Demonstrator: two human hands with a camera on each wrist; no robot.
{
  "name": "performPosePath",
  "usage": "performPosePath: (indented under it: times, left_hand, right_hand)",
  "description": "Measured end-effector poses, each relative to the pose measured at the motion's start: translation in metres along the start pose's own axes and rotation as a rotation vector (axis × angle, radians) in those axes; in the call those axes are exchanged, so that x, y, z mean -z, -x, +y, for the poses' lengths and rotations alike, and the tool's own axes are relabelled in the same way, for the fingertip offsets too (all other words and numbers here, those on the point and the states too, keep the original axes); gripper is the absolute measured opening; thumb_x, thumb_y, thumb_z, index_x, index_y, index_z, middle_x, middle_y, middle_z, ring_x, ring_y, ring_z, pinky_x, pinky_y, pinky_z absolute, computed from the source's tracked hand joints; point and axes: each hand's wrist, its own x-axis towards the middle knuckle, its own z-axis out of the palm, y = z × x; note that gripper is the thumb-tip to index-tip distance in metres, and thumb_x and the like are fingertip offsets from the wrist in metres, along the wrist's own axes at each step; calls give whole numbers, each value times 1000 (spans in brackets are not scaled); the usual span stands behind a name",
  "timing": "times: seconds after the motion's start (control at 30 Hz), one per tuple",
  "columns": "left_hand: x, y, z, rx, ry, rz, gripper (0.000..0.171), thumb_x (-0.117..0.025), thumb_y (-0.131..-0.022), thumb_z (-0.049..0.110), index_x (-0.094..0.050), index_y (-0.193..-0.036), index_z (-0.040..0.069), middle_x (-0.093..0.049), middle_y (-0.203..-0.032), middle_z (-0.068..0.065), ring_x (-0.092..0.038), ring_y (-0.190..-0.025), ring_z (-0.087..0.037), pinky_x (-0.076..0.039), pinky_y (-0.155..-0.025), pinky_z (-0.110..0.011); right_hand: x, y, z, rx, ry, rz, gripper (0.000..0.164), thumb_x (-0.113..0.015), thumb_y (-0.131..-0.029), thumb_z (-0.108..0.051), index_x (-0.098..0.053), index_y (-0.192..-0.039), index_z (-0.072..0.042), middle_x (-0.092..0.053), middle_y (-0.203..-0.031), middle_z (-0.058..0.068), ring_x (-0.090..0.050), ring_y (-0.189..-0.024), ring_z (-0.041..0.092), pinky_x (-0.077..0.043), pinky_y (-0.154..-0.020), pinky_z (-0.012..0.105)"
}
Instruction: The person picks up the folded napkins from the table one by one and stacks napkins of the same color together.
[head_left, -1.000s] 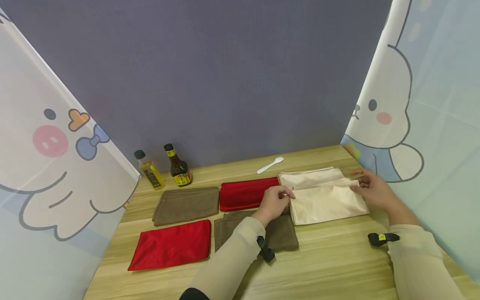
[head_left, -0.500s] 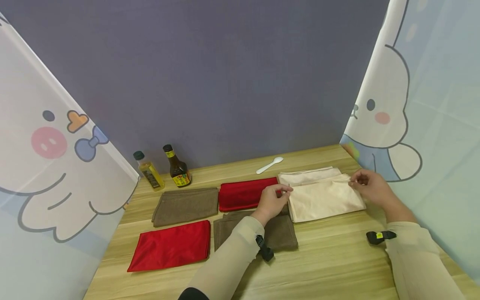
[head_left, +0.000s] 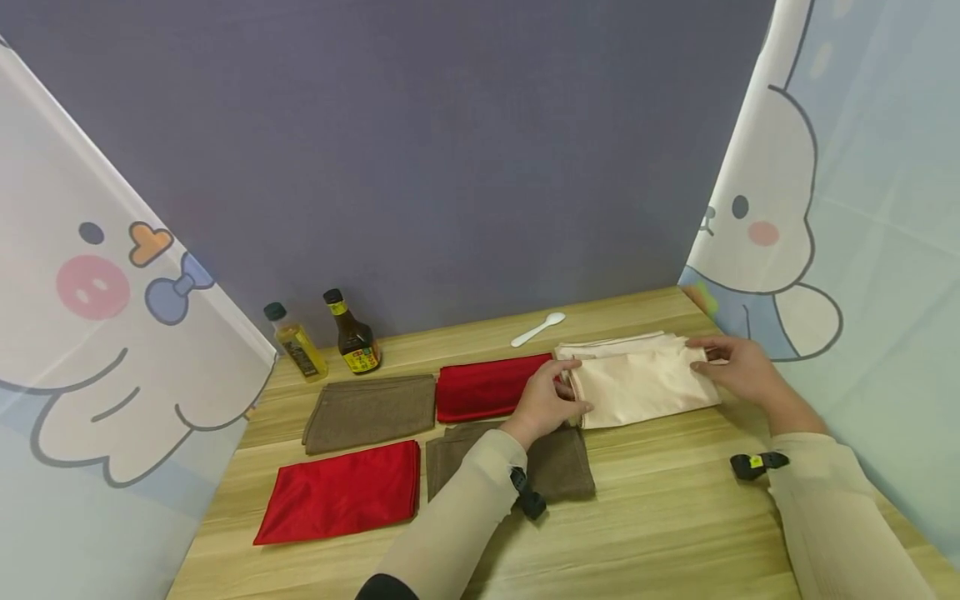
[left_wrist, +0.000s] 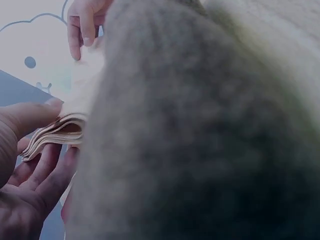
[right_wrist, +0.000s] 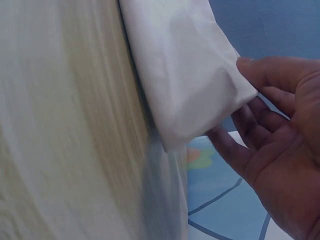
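A folded cream cloth (head_left: 641,387) spans the space between both hands at the right of the table. My left hand (head_left: 542,404) pinches its left end; in the left wrist view the stacked layers (left_wrist: 55,136) lie between thumb and fingers. At the other end, my right hand (head_left: 738,375) grips the far right corner, thumb (right_wrist: 260,70) on top and fingers beneath. Another folded cream cloth (head_left: 611,347) lies just behind, mostly covered in the head view. Under the left wrist is a brown cloth (head_left: 558,467), partly hidden by the sleeve.
A red cloth (head_left: 487,390) lies left of the cream ones, beside a second brown cloth (head_left: 371,414). Another red cloth (head_left: 341,492) lies at the front left. Behind stand an oil bottle (head_left: 300,346) and a dark sauce bottle (head_left: 356,337). A white spoon (head_left: 536,330) lies near the back wall.
The front cream cloth has moved back, covering more of the cream cloth behind it. Both hands now take hold of its ends more fully, the left thumb and fingers spread around its edge.
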Motion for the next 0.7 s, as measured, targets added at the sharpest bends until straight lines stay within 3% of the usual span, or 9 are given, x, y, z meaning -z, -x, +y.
performPosePath:
  times: [0.13, 0.27, 0.47, 0.7]
  left_hand:
    - [0, -2, -1, -5, -29, -11, 82, -88, -83, 1, -52, -154, 23, -48, -148, 7, -62, -96, -9, -55, -68, -24]
    - [0, -4, -1, -9, -15, -14, 85, -83, -85, -5, -47, -158, 21, -43, -153, 4, -59, -101, -10, -56, -69, -23]
    - [0, -6, 0, -13, 22, 43, 75, -80, -88, -6, -52, -154, 19, -45, -153, 3, -60, -100, -15, -57, -76, -24]
    - [-1, -7, 0, 68, 100, 138, 52, -80, -91, 0, -68, -138, 19, -59, -138, 3, -65, -105, -12, -58, -76, -27]
  right_hand:
    - [0, -2, 1, 13, 12, -59, 44, -75, -98, -11, -63, -138, 3, -60, -134, 31, -66, -102, 26, -56, -71, 25]
    - [1, -5, 0, 11, 34, -102, 50, -72, -97, -4, -56, -145, 3, -57, -135, 34, -63, -109, 46, -55, -72, 25]
    - [1, -12, -2, 5, 12, -101, 53, -63, -95, 5, -53, -147, 2, -54, -137, 34, -57, -114, 48, -53, -66, 28]
    - [-4, -21, -3, -42, -8, -72, 54, -56, -96, 6, -51, -150, 3, -53, -139, 33, -55, -115, 44, -50, -65, 28]
